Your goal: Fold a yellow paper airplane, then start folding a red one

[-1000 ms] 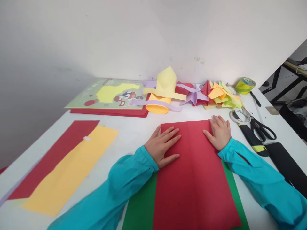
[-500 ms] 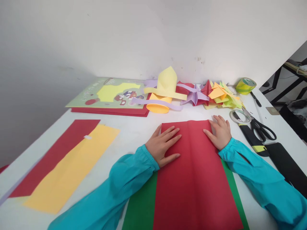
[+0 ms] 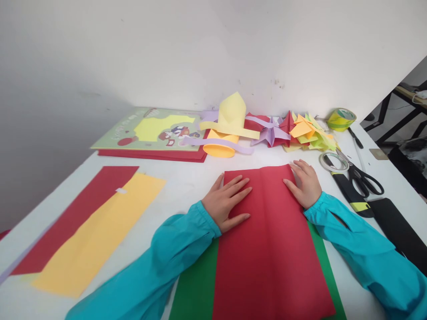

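A sheet of red paper (image 3: 242, 262) with a lengthwise crease lies in front of me on top of a green sheet (image 3: 195, 284). My left hand (image 3: 228, 202) rests flat on its upper left part, fingers spread. At the upper right corner, my right hand (image 3: 304, 184) has its thumb on the red paper and its fingers along the outer edge, holding that side. The paper right of the crease looks slightly raised. What the right fingertips do behind the edge is partly hidden.
Scissors (image 3: 365, 180), a tape roll (image 3: 334, 162) and a black-and-yellow cutter (image 3: 350, 193) lie at right. Folded paper shapes (image 3: 273, 131) and a yellow paper hat (image 3: 232, 113) line the wall. Red (image 3: 76, 218) and orange paper pieces (image 3: 103, 235) lie at left.
The right side of the red paper has shifted slightly inward and up, its lower right corner moving left. My right hand has moved very slightly; my left hand stays put.
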Available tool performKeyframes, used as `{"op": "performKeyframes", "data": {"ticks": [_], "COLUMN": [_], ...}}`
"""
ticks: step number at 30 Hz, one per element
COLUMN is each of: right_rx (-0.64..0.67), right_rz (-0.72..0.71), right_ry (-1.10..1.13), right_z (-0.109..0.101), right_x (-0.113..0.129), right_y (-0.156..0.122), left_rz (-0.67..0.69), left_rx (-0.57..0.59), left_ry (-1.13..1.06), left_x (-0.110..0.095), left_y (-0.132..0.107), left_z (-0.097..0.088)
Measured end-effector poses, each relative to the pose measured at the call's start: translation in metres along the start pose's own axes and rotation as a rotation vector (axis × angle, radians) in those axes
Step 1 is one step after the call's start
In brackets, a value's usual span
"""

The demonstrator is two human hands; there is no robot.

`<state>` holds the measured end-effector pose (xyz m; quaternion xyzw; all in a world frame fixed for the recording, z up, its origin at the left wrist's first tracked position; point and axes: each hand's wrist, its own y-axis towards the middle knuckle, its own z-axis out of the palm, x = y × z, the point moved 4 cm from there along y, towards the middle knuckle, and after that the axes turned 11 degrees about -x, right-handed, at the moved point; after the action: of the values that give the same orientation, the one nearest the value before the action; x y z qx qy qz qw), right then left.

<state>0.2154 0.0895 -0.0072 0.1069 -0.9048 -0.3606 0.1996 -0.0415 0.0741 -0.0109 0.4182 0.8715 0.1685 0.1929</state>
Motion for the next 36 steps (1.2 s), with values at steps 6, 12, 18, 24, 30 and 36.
{"op": "performKeyframes", "data": {"ticks": [6,12,18,24,30,36], "right_rx": [-0.005,-0.012,-0.05,-0.082,-0.112,-0.066], "right_rz": [0.007,0.002,-0.047,-0.106,-0.324,-0.562], "right_ry": [0.027,0.04,0.064,0.099,0.19,0.224], "right_z": [-0.002,-0.004,-0.006,-0.014,-0.02,-0.024], "right_x": [0.001,0.002,0.005,0.013,0.028,0.043], "right_y": [0.001,0.002,0.003,0.006,0.005,0.002], "left_rz": [-0.001,-0.009,-0.002,-0.014,-0.007,-0.011], "left_rx": [0.014,0.015,0.029,0.021,0.004,0.017], "left_ry": [0.004,-0.005,0.016,0.004,-0.014,-0.012], "left_x": [0.0,0.0,0.0,0.0,-0.001,-0.001], "left_y": [0.0,0.0,0.0,0.0,0.001,0.001], "left_z": [0.0,0.0,0.0,0.001,-0.001,-0.001]}}
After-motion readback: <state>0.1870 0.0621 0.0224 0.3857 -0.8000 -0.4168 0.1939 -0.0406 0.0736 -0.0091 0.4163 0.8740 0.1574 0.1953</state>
